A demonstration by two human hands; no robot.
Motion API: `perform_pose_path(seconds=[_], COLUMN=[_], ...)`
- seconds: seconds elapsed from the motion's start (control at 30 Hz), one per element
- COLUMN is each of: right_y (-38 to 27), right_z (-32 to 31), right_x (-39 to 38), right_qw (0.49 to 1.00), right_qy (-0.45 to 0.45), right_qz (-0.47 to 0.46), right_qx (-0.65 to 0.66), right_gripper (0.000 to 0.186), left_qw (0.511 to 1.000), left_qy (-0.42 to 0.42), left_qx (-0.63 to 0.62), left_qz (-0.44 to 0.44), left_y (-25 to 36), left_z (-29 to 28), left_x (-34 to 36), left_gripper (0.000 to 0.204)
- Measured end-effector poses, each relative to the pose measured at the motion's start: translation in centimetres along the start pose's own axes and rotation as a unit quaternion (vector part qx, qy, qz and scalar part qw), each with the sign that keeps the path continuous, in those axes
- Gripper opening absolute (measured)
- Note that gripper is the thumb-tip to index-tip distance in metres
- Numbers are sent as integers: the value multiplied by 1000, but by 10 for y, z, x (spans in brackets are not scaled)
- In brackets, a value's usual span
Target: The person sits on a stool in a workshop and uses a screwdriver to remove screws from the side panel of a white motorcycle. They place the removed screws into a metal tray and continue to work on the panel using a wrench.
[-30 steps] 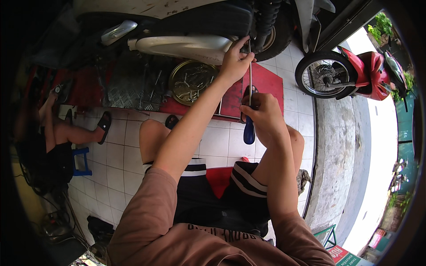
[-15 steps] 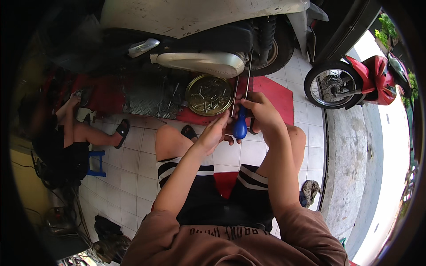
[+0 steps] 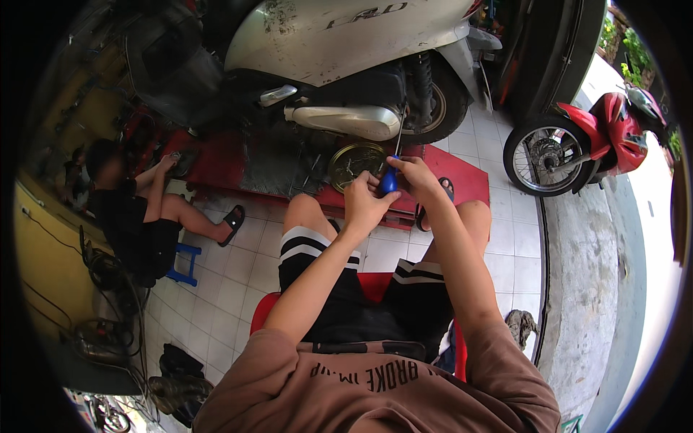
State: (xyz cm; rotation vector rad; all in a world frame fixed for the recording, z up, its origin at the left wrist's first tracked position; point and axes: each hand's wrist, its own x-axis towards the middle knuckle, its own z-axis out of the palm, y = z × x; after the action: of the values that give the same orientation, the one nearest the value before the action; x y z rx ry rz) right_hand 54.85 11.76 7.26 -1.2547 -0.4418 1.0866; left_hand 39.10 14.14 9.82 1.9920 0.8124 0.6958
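Screwdriver [image 3: 390, 180] sits at the centre of the view, a little toward 12 o'clock — blue handle low, thin metal shaft rising toward 12 o'clock to the scooter's underside. Right hand [image 3: 417, 177] has its grip closed round the handle from the 3 o'clock side. Left hand [image 3: 364, 206] is curled just at 8 o'clock of the handle, fingertips touching it or very nearly; whether its grip truly has hold of anything I cannot tell.

Just at 10 o'clock of the hands lies a round brass-coloured cover [image 3: 355, 162], on a red ramp [image 3: 462, 173] that runs under the scooter. Directly at 12 o'clock stands the white scooter [image 3: 346, 36], with its silver muffler [image 3: 343, 121] and black rear wheel [image 3: 440, 108] nearest the shaft.

Below the hands, toward 6 o'clock, are the person's bare knees, black shorts with white stripes and a red stool [image 3: 372, 289] on the white tiled floor [image 3: 231, 267].

At 3 o'clock, well apart, is the front wheel of a red scooter [image 3: 577, 144] beside a concrete kerb. At 9 o'clock another person [image 3: 133, 216] in black sits low by a small blue stool [image 3: 184, 263] — one arm reaching up to the ramp's far end.
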Motion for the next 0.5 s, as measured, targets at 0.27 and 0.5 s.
perform_pose_path(seconds=[0.27,0.5], right_y=[27,22], right_z=[-20,-14], right_x=[-7,-6], right_qw=[981,981], right_qy=[-91,-64], right_qz=[-25,19], right_qx=[167,184], right_gripper=[25,18], left_qw=[920,990], left_qy=[32,-46], left_qx=[207,-127], left_qz=[330,-36], left_y=[7,-1], left_z=[13,16], left_x=[-7,-4], left_gripper=[30,20])
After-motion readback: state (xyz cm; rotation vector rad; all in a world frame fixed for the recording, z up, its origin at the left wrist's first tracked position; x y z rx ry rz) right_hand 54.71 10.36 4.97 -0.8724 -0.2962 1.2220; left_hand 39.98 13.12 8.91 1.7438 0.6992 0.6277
